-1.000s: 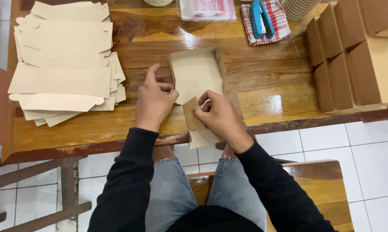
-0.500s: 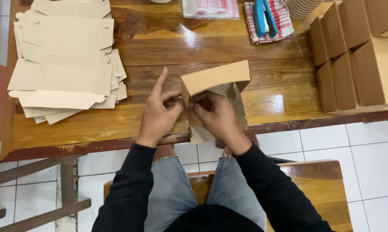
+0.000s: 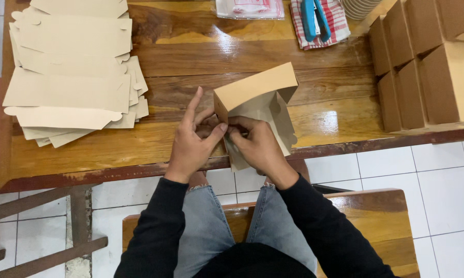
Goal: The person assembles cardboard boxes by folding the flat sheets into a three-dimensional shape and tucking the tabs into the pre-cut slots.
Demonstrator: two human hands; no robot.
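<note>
A half-folded brown cardboard box (image 3: 263, 100) stands partly upright at the near edge of the wooden table (image 3: 242, 51), one panel raised and flaps hanging toward me. My left hand (image 3: 193, 139) pinches its near left corner, index finger pointing up. My right hand (image 3: 257, 146) grips the same corner and lower flap from the right, fingertips meeting the left thumb.
A stack of flat unfolded box blanks (image 3: 72, 72) lies at the left. Several finished brown boxes (image 3: 427, 62) stand at the right. A blue stapler (image 3: 314, 18) rests on a red checked cloth (image 3: 335, 23). A plastic packet (image 3: 250, 7) lies at the back. A wooden bench (image 3: 386, 216) is beneath me.
The box blank lay flat a second ago. Both hands have lifted and folded it, so a panel now stands up and the hands have closed together on its near corner.
</note>
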